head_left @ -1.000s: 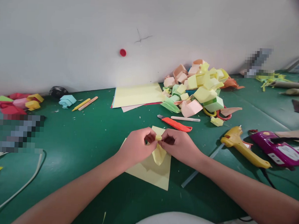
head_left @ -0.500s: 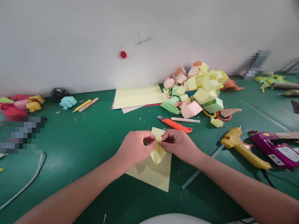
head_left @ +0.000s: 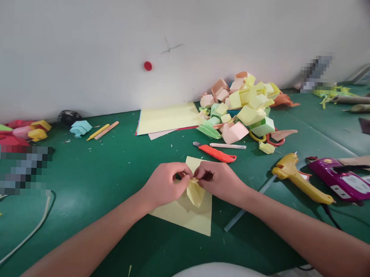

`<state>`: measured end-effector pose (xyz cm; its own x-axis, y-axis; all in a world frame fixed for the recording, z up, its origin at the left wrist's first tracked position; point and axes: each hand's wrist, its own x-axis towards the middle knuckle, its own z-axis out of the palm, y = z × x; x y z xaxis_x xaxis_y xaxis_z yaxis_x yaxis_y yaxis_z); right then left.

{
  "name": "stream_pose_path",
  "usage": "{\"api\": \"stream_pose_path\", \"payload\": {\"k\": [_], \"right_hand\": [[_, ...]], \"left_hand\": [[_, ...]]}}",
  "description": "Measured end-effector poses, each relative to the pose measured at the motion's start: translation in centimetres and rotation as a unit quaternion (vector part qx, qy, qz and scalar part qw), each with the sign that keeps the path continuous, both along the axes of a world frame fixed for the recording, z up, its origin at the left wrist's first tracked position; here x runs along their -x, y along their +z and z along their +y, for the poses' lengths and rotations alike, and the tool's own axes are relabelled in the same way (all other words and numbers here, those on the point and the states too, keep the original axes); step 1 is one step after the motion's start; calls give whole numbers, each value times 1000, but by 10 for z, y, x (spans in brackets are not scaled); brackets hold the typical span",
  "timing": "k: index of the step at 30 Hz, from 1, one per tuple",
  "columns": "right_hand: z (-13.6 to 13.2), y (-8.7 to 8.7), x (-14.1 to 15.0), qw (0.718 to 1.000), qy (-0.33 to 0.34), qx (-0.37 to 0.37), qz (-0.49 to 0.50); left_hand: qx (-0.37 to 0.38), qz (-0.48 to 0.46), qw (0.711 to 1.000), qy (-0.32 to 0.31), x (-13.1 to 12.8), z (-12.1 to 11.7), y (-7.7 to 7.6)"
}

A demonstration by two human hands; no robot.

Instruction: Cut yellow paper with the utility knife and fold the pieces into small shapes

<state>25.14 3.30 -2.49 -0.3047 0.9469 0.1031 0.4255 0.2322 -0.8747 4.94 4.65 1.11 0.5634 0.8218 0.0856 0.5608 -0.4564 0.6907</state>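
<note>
Between my two hands is a small folded piece of yellow paper (head_left: 196, 195), its lower part flaring open toward me. My left hand (head_left: 167, 182) pinches its upper edge from the left, fingertips together. From the right, my right hand (head_left: 220, 181) pinches the same edge, its fingers curled. The fingertips of both hands nearly meet and hide the top of the fold. Beneath them a flat sheet of yellow paper (head_left: 196, 220) lies on the green table (head_left: 116, 176). Just beyond my hands lies a red utility knife (head_left: 218, 153), with a pale pen (head_left: 227, 146) behind it.
A yellow glue gun (head_left: 302, 180) with a clear glue stick lies right, beside a purple power strip (head_left: 344, 180). Behind are a heap of paper pieces (head_left: 250, 104), scissors (head_left: 275, 138) and stacked paper sheets (head_left: 167, 118). More folded paper (head_left: 16, 135) and a white cable (head_left: 43, 218) lie left.
My fingertips have shifted on the folded yellow paper, now gripping along its upper edge. Its lower part hangs slightly lower and looks wider. The whole view has shifted a little.
</note>
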Motion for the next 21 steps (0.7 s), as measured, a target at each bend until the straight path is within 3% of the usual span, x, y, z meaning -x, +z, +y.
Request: {"api": "stream_pose_path", "payload": {"k": [7,16,21], "right_hand": [[-2,6,-1,999,33,17,1],[-3,8,-1,997,35,47,41],[-2,10,-2,992,39,62,106]], "left_hand": [[15,44,998,31,-5,-2,-5],[-79,112,990,34,-7,-7,-5],[-94,91,991,31,-6,-8,-5]]}}
